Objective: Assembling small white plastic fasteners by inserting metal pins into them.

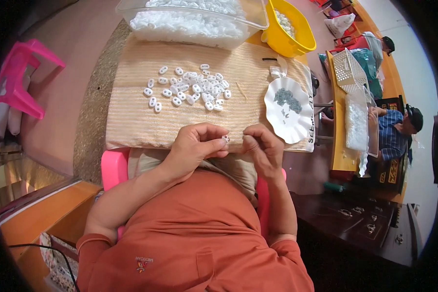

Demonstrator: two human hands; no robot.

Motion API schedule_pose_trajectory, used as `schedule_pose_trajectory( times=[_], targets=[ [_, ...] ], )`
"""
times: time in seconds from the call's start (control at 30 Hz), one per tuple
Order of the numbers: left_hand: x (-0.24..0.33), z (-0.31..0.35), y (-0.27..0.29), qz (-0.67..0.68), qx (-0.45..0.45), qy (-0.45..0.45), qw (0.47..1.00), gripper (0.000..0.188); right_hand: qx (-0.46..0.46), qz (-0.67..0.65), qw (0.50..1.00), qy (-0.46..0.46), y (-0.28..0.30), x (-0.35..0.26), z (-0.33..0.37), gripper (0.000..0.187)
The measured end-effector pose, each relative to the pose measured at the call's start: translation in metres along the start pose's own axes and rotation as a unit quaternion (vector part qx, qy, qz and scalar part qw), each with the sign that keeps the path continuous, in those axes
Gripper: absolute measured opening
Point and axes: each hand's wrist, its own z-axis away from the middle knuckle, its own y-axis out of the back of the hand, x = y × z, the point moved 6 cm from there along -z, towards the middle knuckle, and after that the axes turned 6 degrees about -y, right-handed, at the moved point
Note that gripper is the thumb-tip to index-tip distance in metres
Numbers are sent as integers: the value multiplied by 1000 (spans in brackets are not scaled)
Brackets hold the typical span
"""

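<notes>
Between the thumb and index finger of my left hand (197, 145) is a small white oval piece with two holes (226, 138), held near the table's front edge. My right hand (264, 148) is closed in a pinch just beside it; whatever its fingertips hold is too small to make out. Beyond my hands, several similar white two-holed pieces (196, 88) lie loosely scattered and heaped on the striped towel (136, 119). To the right sits a white wavy-rimmed plate (299, 127), bearing a little pile of tiny grey-green parts (288, 100).
A clear bin (190, 29) full of white pieces stands at the far side, beside a yellow basket (304, 43). A pink stool (22, 78) is at left. On the right, a person in a checked shirt (393, 131) sits at another table by a white perforated basket (348, 70).
</notes>
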Motion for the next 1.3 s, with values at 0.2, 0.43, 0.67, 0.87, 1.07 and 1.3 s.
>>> schedule_pose_trajectory(
  times=[0.2, 0.43, 0.67, 0.87, 1.07, 1.3],
  targets=[
    [-1, -1, 1, 8, -14, -7, 1000, 20, -50, -28, 998, -20, -21, 9, 2, 7],
    [-3, -1, 2, 12, -7, 12, 1000, 19, -48, -55, 997, -35, -23, 13, 2, 7],
    [-3, -1, 2, 11, -7, 14, 1000, 18, -49, -59, 996, -42, -23, 15, 1, 8],
    [-2, -2, 3, 4, -10, 15, 1000, 17, -54, -101, 992, -58, -24, 16, 1, 8],
    [-4, -3, 3, 4, -13, 18, 1000, 17, -58, -123, 989, -63, -24, 18, 0, 8],
    [-5, -2, 3, 2, -16, 21, 1000, 18, -69, -119, 989, -56, -23, 21, 0, 11]
  ],
)
